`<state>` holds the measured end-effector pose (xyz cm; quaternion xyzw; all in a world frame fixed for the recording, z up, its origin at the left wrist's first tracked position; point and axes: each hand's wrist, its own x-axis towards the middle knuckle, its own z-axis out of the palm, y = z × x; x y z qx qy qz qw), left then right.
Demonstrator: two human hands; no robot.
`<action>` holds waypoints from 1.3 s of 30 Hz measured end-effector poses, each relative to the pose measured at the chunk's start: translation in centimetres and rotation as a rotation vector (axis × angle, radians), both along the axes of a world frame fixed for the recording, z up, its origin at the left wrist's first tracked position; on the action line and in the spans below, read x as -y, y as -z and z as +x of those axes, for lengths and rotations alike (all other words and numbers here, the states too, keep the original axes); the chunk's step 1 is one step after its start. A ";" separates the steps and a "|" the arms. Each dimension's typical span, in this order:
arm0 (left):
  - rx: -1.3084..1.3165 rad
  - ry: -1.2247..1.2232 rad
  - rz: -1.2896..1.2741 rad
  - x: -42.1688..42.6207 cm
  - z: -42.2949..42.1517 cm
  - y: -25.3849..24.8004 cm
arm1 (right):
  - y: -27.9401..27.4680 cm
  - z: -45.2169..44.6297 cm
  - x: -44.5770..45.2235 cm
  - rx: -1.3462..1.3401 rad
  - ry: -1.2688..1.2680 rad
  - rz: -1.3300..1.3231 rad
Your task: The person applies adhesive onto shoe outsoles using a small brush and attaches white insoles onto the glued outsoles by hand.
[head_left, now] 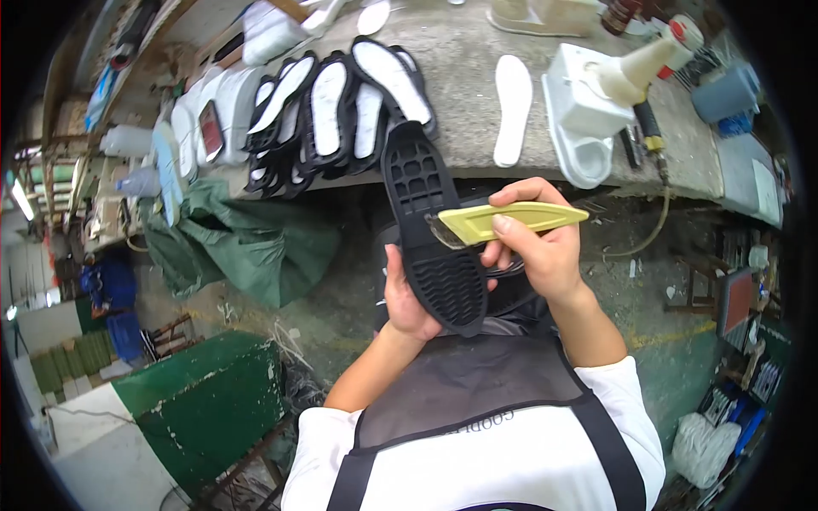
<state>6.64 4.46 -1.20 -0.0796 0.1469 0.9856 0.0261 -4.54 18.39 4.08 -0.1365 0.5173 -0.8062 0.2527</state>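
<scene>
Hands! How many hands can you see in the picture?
2. The left hand holds the black shoe sole near its lower end; the right hand grips the yellow tool. I see no others.

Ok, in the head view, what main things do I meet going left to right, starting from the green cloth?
Green cloth, held black sole, yellow tool, thin tan hose, blue container.

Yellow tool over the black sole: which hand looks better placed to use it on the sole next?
Probably the right hand: it grips the yellow tool, whose wide end reaches over the black sole. The left hand is occupied supporting the sole.
</scene>
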 end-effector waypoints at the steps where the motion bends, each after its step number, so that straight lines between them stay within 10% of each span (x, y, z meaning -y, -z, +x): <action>1: -0.046 -0.046 0.031 0.0 -0.1 -0.2 | -0.1 0.5 1.3 -0.053 0.012 0.009; 39: -0.040 -0.231 0.005 3.3 0.3 -5.0 | -3.9 2.0 1.6 -0.844 -0.366 0.269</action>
